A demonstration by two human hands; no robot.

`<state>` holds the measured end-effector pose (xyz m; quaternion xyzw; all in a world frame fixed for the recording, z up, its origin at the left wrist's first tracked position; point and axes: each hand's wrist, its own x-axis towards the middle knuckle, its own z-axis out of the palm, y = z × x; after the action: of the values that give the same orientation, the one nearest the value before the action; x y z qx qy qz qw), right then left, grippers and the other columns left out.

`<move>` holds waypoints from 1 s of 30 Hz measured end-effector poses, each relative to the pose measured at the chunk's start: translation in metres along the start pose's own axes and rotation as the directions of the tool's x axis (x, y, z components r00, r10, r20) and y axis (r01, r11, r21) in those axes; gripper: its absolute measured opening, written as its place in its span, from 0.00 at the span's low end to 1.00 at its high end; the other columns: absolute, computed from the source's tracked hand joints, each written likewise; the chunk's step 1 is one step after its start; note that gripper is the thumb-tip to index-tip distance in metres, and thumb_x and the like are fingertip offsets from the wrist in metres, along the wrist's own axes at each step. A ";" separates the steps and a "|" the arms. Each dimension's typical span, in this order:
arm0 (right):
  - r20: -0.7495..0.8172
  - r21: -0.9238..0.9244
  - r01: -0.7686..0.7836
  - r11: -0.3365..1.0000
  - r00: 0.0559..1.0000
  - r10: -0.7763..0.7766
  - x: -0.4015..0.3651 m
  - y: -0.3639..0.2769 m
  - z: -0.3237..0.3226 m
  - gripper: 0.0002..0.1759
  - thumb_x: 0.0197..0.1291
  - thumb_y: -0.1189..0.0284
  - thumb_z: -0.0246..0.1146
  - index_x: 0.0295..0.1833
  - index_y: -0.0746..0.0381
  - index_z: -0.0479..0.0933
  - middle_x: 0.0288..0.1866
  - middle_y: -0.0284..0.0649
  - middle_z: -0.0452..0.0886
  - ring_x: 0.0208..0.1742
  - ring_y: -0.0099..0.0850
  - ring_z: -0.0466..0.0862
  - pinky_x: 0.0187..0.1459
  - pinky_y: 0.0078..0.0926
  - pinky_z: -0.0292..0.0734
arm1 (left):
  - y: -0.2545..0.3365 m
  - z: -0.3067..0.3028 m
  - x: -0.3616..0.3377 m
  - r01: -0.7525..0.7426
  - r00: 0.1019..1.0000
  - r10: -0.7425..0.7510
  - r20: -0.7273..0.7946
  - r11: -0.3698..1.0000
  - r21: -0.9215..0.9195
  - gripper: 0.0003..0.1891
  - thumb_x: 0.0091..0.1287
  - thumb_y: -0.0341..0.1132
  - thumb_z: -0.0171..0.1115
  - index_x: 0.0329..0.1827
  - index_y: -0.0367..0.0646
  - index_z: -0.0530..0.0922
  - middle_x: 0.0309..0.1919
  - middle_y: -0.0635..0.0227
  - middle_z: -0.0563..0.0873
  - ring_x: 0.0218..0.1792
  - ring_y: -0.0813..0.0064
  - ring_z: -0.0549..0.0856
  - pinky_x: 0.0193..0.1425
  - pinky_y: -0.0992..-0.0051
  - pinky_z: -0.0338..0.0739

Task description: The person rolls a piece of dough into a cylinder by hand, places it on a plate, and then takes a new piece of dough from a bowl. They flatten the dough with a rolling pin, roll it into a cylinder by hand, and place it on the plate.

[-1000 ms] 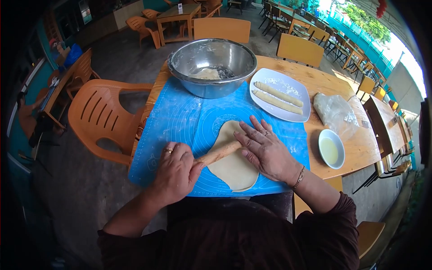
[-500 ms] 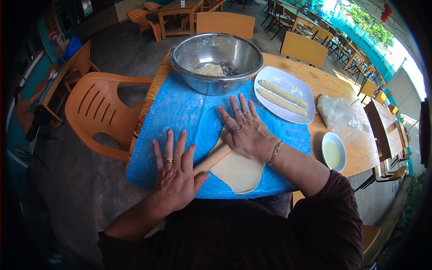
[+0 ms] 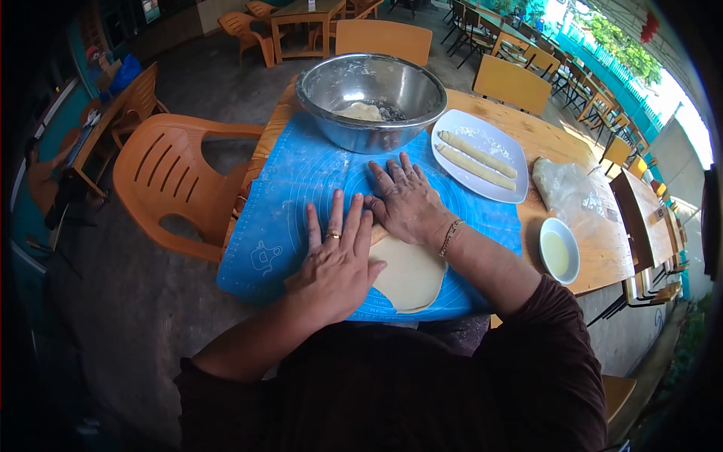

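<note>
A thin sheet of dough lies flat on the blue silicone mat. Both my hands press on a wooden rolling pin, mostly hidden beneath them; a short piece of it shows between the two. My left hand, with a ring, rests over the pin's near-left end, fingers stretched out. Flat over the far end is my right hand, fingers extended and dusted with flour. Just beyond my fingertips stands a steel mixing bowl with a lump of dough inside.
To the right, a white plate bears two dough strips and flour. A clear plastic bag and a small bowl of pale yellow liquid are on the wooden table. An orange chair stands at the left.
My left hand has moved forward and right, closer to my right hand, covering more of the rolling pin. The pin has shifted away with the hands. My camera view has shifted slightly.
</note>
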<state>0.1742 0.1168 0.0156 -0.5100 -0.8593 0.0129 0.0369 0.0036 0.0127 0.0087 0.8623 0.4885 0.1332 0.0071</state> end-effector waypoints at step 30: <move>-0.080 0.161 0.155 0.975 0.986 -0.143 -0.001 -0.009 0.003 0.35 0.78 0.51 0.43 0.76 0.68 0.65 0.79 0.57 0.63 0.82 0.55 0.57 0.80 0.51 0.49 | -0.017 -0.034 0.017 0.357 0.902 -0.299 0.313 0.922 -0.147 0.36 0.77 0.48 0.52 0.76 0.24 0.58 0.71 0.31 0.67 0.72 0.37 0.69 0.78 0.51 0.60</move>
<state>0.1667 0.1119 0.0132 -0.4394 -0.8893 0.0646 0.1092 -0.0107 0.0315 0.0431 0.7721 0.6051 0.0534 0.1864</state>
